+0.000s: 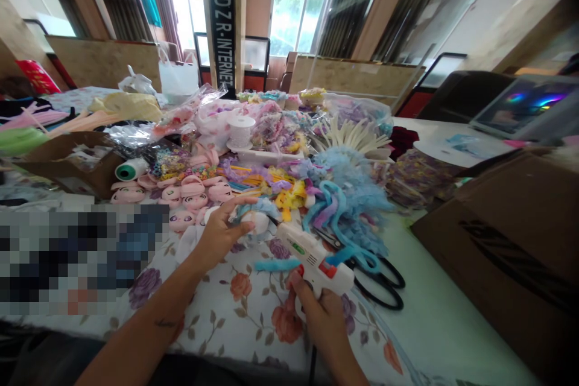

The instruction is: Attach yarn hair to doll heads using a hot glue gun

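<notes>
My left hand (pixel 226 223) grips a small white rounded piece (pixel 257 221) with light blue fluffy trim on top; what kind of piece it is I cannot make out. In my right hand (pixel 314 304) is a white glue gun (pixel 312 256) with red parts, a finger curled at its trigger. Its nozzle points up-left, close to the white piece; whether they touch I cannot tell. A blue glue stick or fuzzy strip (pixel 278 265) lies behind the gun. Black-handled scissors (pixel 384 283) rest just right of the gun, their blades partly covered by blue fuzzy stems (pixel 332 211).
Several pink doll heads (pixel 194 193) sit beyond my left hand. Blue fluffy trim (pixel 357 181), yellow pieces (pixel 289 196) and a white spool (pixel 242 131) crowd the middle. A large cardboard box (pixel 506 241) stands at right, a smaller one (pixel 72 163) at left. Flowered cloth (pixel 226 313) covers the table.
</notes>
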Demonstrator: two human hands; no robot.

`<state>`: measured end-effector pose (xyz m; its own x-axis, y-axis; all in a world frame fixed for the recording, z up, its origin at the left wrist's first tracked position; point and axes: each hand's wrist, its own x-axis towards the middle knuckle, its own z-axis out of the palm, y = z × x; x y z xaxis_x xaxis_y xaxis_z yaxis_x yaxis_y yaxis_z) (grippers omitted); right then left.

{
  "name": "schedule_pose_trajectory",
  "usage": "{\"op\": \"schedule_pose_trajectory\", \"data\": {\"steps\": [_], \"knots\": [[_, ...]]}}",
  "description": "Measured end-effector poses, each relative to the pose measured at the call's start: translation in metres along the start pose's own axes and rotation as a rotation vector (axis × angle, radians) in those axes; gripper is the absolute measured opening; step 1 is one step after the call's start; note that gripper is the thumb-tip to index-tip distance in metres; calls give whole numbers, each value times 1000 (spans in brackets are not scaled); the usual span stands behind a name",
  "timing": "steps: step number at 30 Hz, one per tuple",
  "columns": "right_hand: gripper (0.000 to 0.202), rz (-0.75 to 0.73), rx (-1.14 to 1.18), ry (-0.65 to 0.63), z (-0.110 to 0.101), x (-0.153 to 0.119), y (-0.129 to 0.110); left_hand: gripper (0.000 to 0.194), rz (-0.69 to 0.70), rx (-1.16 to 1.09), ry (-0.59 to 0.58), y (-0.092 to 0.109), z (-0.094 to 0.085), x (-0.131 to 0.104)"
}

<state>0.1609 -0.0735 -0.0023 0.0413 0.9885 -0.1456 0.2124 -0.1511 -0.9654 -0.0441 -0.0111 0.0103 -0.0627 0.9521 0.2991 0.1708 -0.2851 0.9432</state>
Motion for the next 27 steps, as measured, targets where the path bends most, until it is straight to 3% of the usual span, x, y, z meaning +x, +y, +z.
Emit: {"op": "schedule_pose_trajectory", "data": {"steps": [10,27], "knots": [[34,-41,-45,5,3,0,-3,35,-31,50,-71,8,1,-1],[34,-16,34,-12,1,2,-1,40,-75,-145,-3,1,2,1]]}}
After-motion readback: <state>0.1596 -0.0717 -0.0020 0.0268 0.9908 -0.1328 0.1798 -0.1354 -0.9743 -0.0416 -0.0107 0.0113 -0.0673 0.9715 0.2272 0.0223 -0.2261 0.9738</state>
